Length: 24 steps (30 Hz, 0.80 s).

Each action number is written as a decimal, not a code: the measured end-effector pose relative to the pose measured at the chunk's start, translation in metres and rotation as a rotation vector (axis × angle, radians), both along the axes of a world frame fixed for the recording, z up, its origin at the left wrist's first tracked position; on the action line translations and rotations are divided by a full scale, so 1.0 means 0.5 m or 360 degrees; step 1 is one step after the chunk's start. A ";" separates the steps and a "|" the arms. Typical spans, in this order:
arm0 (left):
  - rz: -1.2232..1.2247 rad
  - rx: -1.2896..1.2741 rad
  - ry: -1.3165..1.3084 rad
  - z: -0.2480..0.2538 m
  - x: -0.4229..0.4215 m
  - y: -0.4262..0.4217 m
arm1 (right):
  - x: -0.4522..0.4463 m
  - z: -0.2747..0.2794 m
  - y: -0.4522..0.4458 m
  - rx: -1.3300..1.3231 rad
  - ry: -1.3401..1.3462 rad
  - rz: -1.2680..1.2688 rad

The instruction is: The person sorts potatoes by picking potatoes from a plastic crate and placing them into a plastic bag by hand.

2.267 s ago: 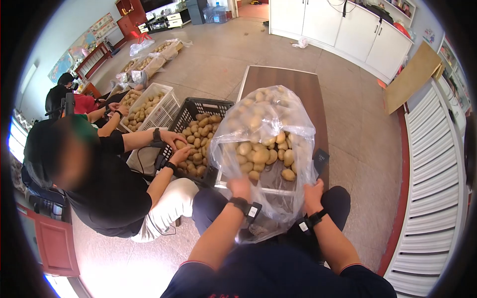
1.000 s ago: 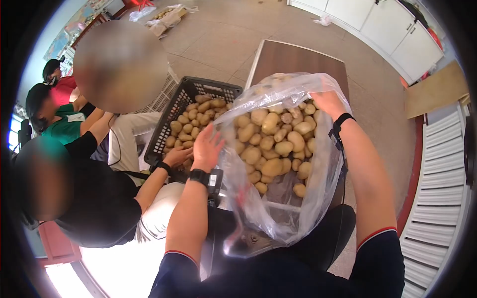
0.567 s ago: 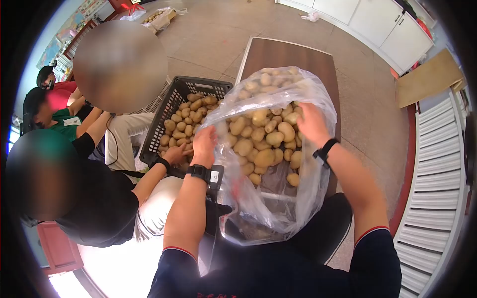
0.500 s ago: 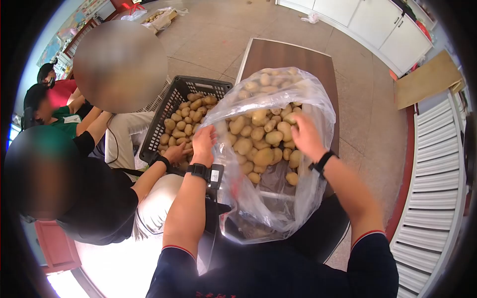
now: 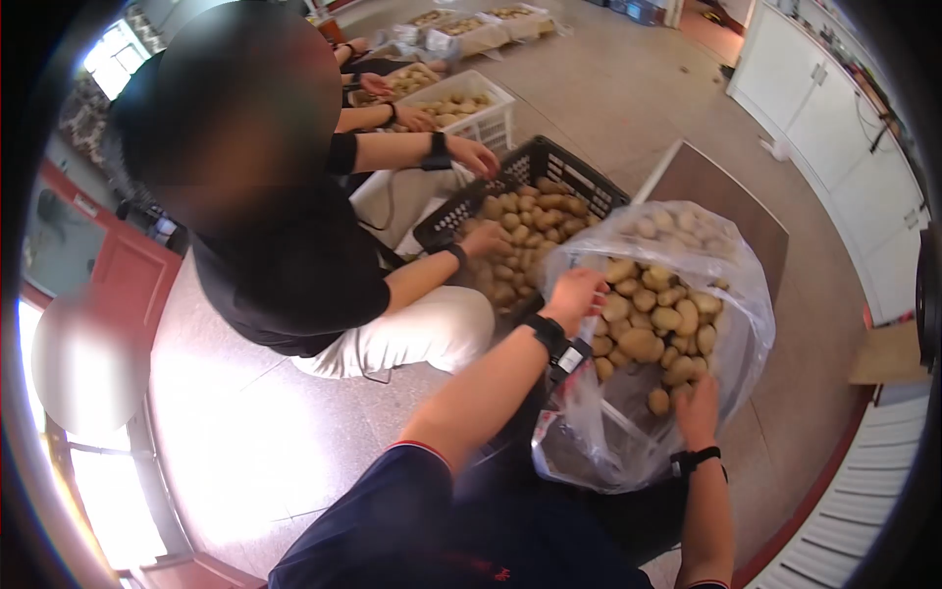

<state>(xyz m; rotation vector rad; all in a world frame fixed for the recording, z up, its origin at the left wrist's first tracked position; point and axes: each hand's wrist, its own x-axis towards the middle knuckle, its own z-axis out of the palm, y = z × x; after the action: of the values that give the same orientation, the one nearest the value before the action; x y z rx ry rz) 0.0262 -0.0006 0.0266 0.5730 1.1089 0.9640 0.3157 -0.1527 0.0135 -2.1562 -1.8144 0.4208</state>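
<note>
A clear plastic bag (image 5: 751,294) lies open in front of me with many potatoes (image 5: 643,344) inside. My left hand (image 5: 574,299) is at the bag's left rim, fingers curled; what is between them, if anything, is hidden. Down at the bag's lower right, my right hand (image 5: 697,417) reaches in with fingers extended, against the nearest potatoes. Both my wrists carry black bands. Just beyond the bag on the left stands a black crate (image 5: 579,172) holding more potatoes.
A co-worker in black (image 5: 294,255) sits at my left, one hand (image 5: 486,240) among the crate's potatoes, the other above them. A white crate (image 5: 496,123) of potatoes is farther back. Under the bag is a brown board-like top (image 5: 706,187); white cabinets (image 5: 824,108) line the right.
My view has turned left, so the bag appears lower and farther right. My right hand has moved from the upper right potatoes to the lower right. The left stays by the rim.
</note>
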 end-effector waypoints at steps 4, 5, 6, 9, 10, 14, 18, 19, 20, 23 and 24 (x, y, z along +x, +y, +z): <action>-0.0072 -0.0057 -0.0039 0.009 0.013 -0.009 | -0.012 -0.006 0.021 0.0007 -0.0032 -0.0060; -0.0075 -0.0032 -0.0032 0.012 0.013 -0.013 | -0.027 -0.006 0.024 0.0054 -0.0062 -0.0036; -0.0084 -0.0032 -0.0049 0.014 0.015 -0.016 | -0.034 -0.011 0.026 0.0101 -0.0093 -0.0018; -0.0120 0.0005 -0.0043 0.020 0.024 -0.025 | -0.028 -0.067 0.043 0.0213 -0.0246 0.0072; -0.0132 0.0026 -0.0015 0.018 0.029 -0.026 | -0.034 -0.064 0.046 0.0131 -0.0316 0.0066; -0.0217 0.0020 0.0096 0.018 0.046 -0.026 | -0.043 -0.061 0.056 0.0024 -0.0336 -0.0019; -0.0375 0.0024 0.0123 0.016 0.053 -0.022 | -0.049 -0.050 0.057 0.0027 -0.0272 -0.0034; -0.0383 0.0035 0.0117 0.019 0.055 -0.022 | -0.050 -0.055 0.058 -0.0032 -0.0269 -0.0030; -0.0379 0.0047 0.0123 0.021 0.055 -0.024 | -0.049 -0.062 0.057 -0.0096 -0.0269 -0.0021; -0.0339 0.0052 0.0047 0.028 0.041 -0.029 | -0.040 -0.088 0.043 0.0122 -0.0138 0.0050; -0.0314 0.0043 -0.0024 0.032 0.034 -0.028 | -0.036 -0.099 0.041 0.0122 -0.0141 0.0051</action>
<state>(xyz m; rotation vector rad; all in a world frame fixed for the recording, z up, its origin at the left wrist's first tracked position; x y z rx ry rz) 0.0434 -0.0148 0.0425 0.6829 1.0070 0.8118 0.2977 -0.1322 -0.0359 -2.1281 -1.8819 0.2622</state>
